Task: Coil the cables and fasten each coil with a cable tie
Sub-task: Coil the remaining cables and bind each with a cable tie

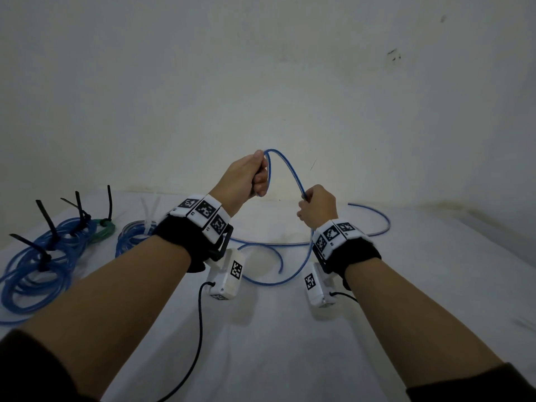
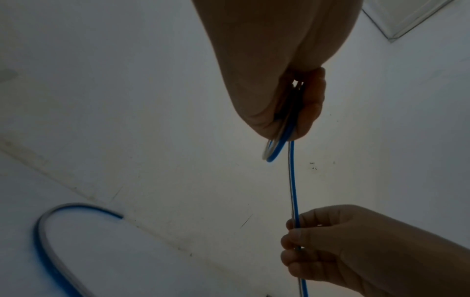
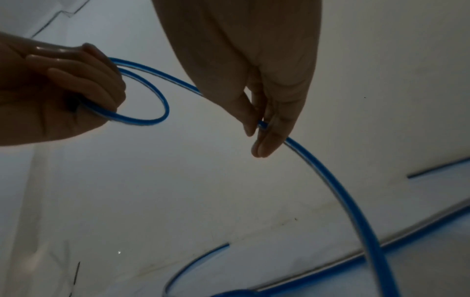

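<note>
A loose blue cable (image 1: pixel 285 166) arcs between my two raised hands. My left hand (image 1: pixel 259 181) grips a small loop of it in a fist; in the right wrist view that loop (image 3: pixel 162 104) hangs from the curled left fingers (image 3: pixel 84 80). My right hand (image 1: pixel 304 203), lower and to the right, pinches the cable between thumb and fingers (image 3: pixel 264 140). In the left wrist view the cable (image 2: pixel 292 180) runs straight from the left hand (image 2: pixel 292 124) down to the right hand (image 2: pixel 295 241). The rest of the cable (image 1: pixel 377 219) trails over the white table (image 1: pixel 275 343).
At the far left of the table lie blue coils (image 1: pixel 34 280) bound with black cable ties (image 1: pixel 48 224), a green coil (image 1: pixel 106 227) and a blue coil with a white tie (image 1: pixel 149 216). A pale wall (image 1: pixel 261 82) stands just behind the table.
</note>
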Available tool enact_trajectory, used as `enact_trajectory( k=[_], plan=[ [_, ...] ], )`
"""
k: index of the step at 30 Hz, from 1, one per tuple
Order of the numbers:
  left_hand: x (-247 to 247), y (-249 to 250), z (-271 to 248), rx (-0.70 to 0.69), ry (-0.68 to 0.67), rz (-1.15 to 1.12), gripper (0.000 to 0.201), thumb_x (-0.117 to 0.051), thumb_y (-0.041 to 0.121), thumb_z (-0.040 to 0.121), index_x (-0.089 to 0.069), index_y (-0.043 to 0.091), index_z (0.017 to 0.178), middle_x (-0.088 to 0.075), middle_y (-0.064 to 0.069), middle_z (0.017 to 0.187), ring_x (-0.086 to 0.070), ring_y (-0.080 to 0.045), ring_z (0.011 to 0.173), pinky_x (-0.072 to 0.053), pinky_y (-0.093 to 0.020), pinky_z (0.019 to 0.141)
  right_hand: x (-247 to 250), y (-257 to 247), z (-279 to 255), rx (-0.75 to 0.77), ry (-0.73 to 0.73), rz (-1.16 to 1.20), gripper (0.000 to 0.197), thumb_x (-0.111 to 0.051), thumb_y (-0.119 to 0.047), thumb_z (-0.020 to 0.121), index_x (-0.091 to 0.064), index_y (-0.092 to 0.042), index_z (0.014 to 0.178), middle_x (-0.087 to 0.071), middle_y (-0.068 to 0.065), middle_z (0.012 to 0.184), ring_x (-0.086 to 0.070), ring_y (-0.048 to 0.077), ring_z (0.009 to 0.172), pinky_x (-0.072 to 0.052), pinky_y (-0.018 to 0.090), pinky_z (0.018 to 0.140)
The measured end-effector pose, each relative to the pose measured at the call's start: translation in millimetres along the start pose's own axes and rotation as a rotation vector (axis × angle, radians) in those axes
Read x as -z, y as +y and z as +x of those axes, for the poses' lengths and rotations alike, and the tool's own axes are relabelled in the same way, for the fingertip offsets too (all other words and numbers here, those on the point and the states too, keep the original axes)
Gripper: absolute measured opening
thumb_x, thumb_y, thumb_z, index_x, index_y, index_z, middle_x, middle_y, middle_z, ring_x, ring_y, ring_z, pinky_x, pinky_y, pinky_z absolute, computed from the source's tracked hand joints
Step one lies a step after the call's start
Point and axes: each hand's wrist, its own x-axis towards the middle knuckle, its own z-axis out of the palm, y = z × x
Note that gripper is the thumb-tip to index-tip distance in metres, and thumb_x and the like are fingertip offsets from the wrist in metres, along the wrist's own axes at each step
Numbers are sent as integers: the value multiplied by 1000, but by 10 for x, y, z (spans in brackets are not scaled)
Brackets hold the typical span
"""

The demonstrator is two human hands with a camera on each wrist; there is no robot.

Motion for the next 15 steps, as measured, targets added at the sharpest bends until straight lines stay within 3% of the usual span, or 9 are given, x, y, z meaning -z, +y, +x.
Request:
enact_trajectory(
  k=[4,7,8,12,15],
  plan=[
    [18,2,24,10,-33,-59,33,-28,24,102,-43,15,75,-35,7,49,-31,-9,44,-30,-21,50,32,30,2,100,52,-33,13,-46,0,92,-58,2,97,-63,22,98,-62,38,89,-51,46,81],
    [10,-9,54,3,-46,-81,27,-27,17,102,-44,13,82,-40,5,56,-38,-8,46,-33,-21,53,31,-21,-35,220,12,-147,16,-47,-4,93,-61,1,99,-64,18,97,-59,31,90,-36,23,68],
    [2,-15,63,-13,-36,-63,25,-27,16,102,-43,13,83,-41,2,60,-41,-8,47,-35,-21,55,20,-43,-53,259,-7,-184,17,-48,-6,93,-62,0,100,-64,18,97,-57,31,91,-29,21,64],
    [-13,-76,109,-118,63,99,22,-30,13,101,-42,12,83,-52,-5,71,-56,-9,54,-50,-22,61,-14,-106,-140,402,-120,-268,19,-50,-6,91,-64,-3,103,-64,16,102,-56,30,97,-32,23,74],
    [0,-166,111,-209,73,355,21,-31,12,101,-43,12,83,-63,-5,80,-64,-13,73,-54,-26,76,-25,-172,-209,487,-182,-254,21,-50,-5,91,-66,-4,105,-64,16,104,-57,28,99,-35,24,81]
  ],
)
